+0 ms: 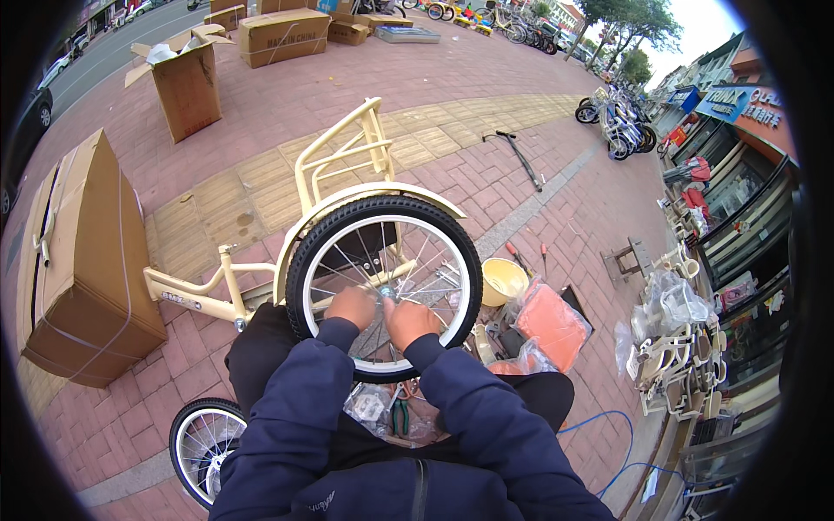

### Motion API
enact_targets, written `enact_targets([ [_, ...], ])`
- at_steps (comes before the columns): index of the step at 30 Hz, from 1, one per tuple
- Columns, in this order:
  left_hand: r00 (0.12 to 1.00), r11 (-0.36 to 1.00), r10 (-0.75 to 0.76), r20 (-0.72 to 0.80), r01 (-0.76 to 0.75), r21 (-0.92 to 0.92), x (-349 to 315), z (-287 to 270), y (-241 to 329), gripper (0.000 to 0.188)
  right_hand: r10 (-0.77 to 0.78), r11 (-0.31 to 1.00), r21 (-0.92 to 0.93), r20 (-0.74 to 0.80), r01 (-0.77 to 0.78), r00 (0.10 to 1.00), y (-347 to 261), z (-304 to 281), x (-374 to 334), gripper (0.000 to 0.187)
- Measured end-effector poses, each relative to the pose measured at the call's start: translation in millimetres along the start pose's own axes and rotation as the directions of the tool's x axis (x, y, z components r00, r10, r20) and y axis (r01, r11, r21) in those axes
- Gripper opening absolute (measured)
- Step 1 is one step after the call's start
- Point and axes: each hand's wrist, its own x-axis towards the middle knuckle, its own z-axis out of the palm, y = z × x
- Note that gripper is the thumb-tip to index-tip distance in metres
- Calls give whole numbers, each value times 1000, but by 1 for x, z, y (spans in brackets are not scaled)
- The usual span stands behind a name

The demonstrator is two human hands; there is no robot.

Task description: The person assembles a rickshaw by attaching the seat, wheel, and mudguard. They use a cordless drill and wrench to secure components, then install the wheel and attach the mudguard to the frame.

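A bicycle wheel with a black tyre and white rim stands in front of me, under the cream mudguard of a small cream tricycle or bicycle frame. My left hand is closed beside the hub, on its left, among the spokes. Close on the right, my right hand is curled with its thumb up against the bluish hub part. The fingertips of both hands are hidden, so what they grip is not clear. A cream rear rack rises beyond the wheel.
A second wheel lies at lower left. Big cardboard boxes stand on the left. Right of the wheel are a yellow bowl, an orange plastic-wrapped packet and loose tools. Pliers lie below. A pump rests on the paving.
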Motion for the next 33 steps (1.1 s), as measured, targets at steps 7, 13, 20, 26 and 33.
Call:
enact_targets([
  [7, 931, 907, 318, -179, -245, 343, -21, -41, 47, 25, 118, 832, 536, 76, -141, 990, 0, 22, 10, 65],
  [13, 763, 607, 642, 73, -564, 559, 9, -65, 47, 48, 6, 973, 232, 19, -10, 1000, 8, 16, 0, 61],
  [20, 731, 528, 663, 162, -610, 591, 33, -62, 39, 47, -23, 978, 210, 67, 9, 997, 11, 22, 3, 61],
  [26, 792, 637, 588, 163, -578, 510, 40, -69, 40, 53, -67, 991, 119, -4, 66, 998, 6, 0, -8, 37],
  [33, 825, 727, 556, 102, -542, 421, 39, -76, 43, 32, -280, 960, -37, -51, 279, 959, -4, -10, -2, 34],
])
